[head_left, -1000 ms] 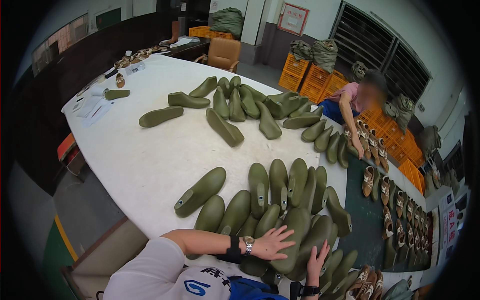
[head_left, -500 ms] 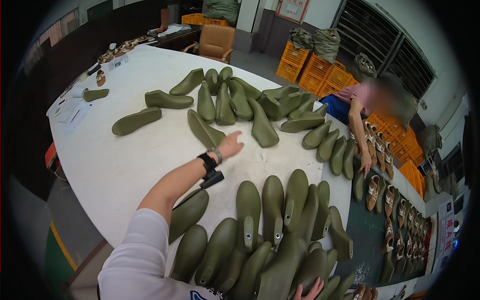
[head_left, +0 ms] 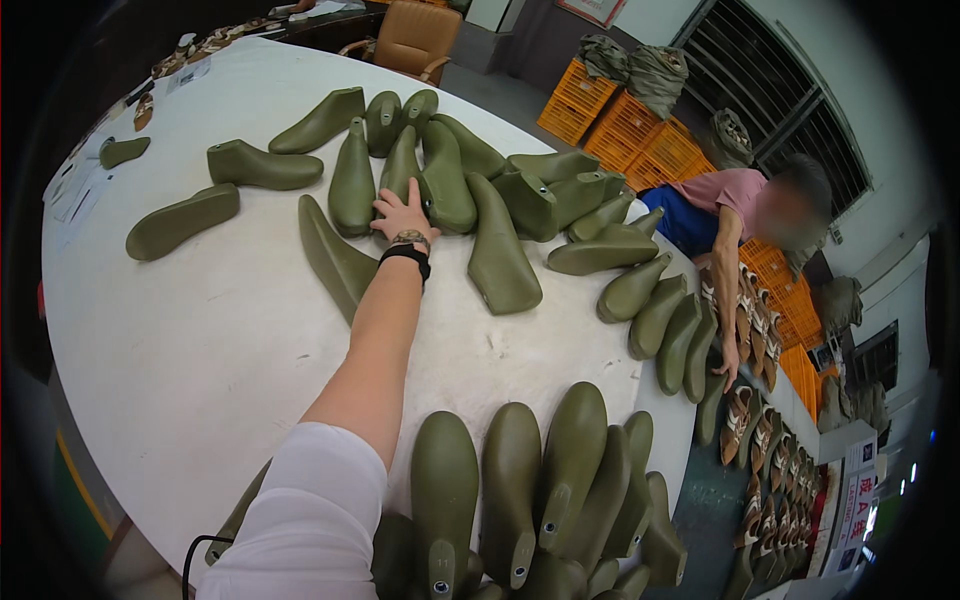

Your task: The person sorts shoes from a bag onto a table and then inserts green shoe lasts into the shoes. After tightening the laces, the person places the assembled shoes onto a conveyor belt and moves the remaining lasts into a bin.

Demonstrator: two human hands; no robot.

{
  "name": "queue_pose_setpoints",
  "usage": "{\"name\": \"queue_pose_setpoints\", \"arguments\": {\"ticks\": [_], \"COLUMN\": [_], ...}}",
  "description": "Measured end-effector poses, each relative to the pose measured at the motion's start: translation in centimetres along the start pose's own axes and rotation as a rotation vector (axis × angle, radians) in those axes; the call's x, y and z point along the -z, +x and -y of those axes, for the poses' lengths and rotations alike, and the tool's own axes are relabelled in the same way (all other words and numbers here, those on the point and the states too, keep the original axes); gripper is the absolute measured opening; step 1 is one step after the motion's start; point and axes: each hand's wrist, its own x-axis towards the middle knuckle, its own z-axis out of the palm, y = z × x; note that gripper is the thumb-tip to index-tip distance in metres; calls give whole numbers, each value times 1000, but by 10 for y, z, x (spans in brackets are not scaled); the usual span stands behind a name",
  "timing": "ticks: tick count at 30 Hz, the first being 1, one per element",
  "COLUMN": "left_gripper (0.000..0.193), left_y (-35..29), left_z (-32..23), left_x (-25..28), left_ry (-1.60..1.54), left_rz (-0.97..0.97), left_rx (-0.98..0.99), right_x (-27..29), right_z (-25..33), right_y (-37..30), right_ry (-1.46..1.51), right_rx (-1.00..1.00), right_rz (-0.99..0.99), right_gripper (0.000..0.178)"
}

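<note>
My left hand [head_left: 404,214] reaches across the white table, its fingers spread over the near end of a green shoe last [head_left: 400,163]. The hand covers that end, and whether it bears on it is hard to tell. Close on either side lie another shoe last [head_left: 352,185] and a thicker shoe last [head_left: 445,185]. A tilted shoe last [head_left: 335,258] rests left of my wrist, and a long shoe last [head_left: 500,255] lies to its right. My right hand is out of sight.
Several upright shoe lasts [head_left: 445,490] crowd the near edge of the white table [head_left: 200,330]. At right, a co-worker's hand [head_left: 729,362] touches a row of lasts beside brown-and-white shoes [head_left: 737,425]. Orange crates [head_left: 580,100] and a brown chair [head_left: 415,38] stand beyond.
My left hand has moved forward and left, from bare table onto the group of lasts, and its fingers have spread. My right hand has left the view at the bottom as the view shifted.
</note>
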Motion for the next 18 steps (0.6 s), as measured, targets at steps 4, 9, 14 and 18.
{"name": "queue_pose_setpoints", "arguments": {"ticks": [4,9,14,18], "left_gripper": [103,101,57,59], "left_y": [11,9,-47,-172], "left_z": [8,71,109,176], "left_x": [-11,45,152,185], "left_ry": [78,16,-1255,-1292], "left_rz": [-90,125,1036,1179], "left_rx": [-19,-78,139,-100], "right_x": [-4,-4,2,6], "right_z": [-5,8,4,4], "right_y": [-2,5,4,9], "right_ry": [11,32,88,245], "right_rx": [14,33,70,43], "right_rz": [1,58,-13,12], "right_gripper": [60,61,60,62]}}
